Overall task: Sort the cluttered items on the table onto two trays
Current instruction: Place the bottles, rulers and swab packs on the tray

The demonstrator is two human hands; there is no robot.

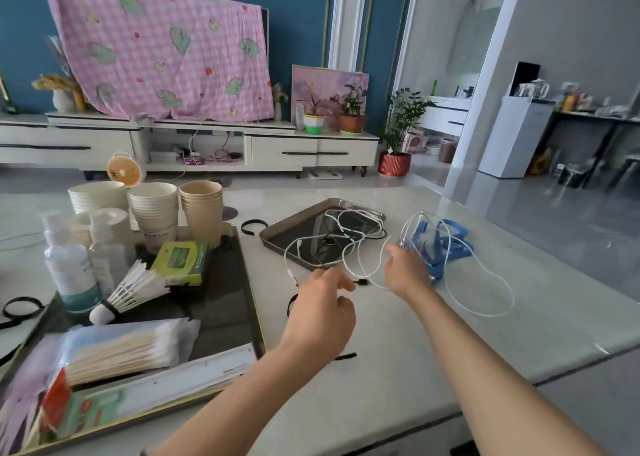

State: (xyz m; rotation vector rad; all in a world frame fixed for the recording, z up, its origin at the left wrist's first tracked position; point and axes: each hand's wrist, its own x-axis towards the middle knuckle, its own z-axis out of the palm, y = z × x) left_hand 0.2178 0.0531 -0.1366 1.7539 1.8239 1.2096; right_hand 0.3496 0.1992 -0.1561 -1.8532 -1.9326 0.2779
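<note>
A thin white cable [498,282] is being held in loose loops over the pale glossy table [519,334], one end trailing into the small dark metal tray [277,236]. It is being gripped by the right hand [408,272], whose curled fingers are blurred. A tangled blue strap [453,244] is being partly hidden behind that hand. The left hand [322,310] is being held loosely curled, with its fingertips beside a small black plug [362,282]; whether they touch it cannot be told.

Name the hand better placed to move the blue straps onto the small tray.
Right. The right hand is right at the blue straps, beside the small tray; the left hand hovers farther away, by the black plug.
</note>
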